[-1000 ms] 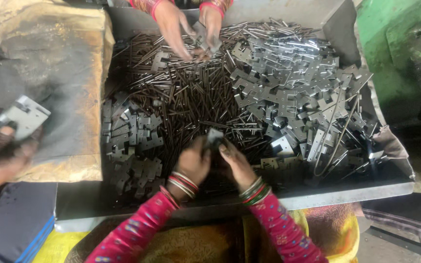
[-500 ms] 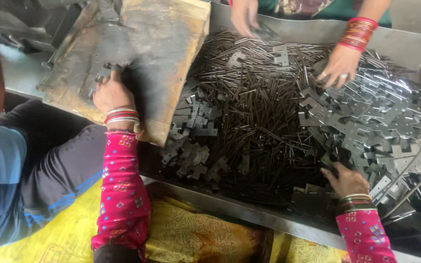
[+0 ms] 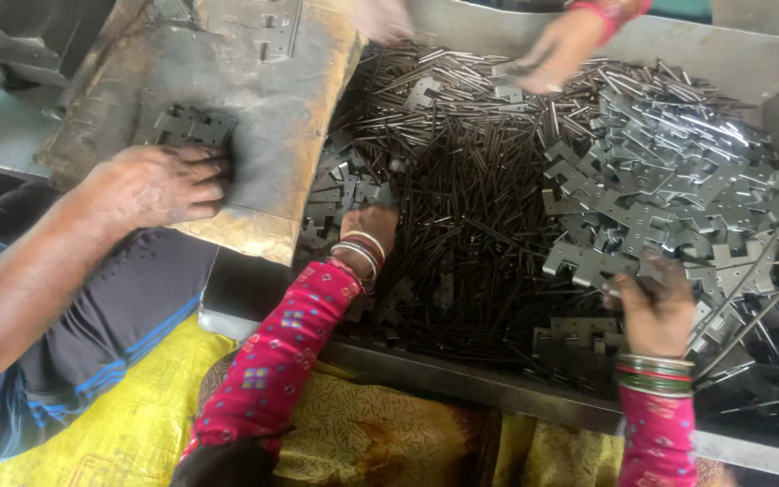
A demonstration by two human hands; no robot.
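Right hand [image 3: 655,311], lower right of frame, is now clenched on a flat grey hinge plate [image 3: 588,263] at the near edge of the plate pile [image 3: 678,180]; half a second ago it lay lower, just touching the heap. So a plate is in the grip.

Left hand [image 3: 370,230] has moved from the worn board at the left into the middle of the tray, fingers buried among dark pins [image 3: 480,207] and loose plates. Can't tell if it grips anything.

Around:
- Metal tray [image 3: 462,374], front rim along the bottom.
- Rusty board [image 3: 263,108], upper left, a small stack of plates [image 3: 193,126] on it. Another person's hand [image 3: 151,185] lies flat at that stack, where the left hand was before.
- A third person's hand [image 3: 556,50], top centre, picks at the pile, blurred.

In the way: long rods [image 3: 750,307] cross the plates at right, and pins tangle with plates throughout.
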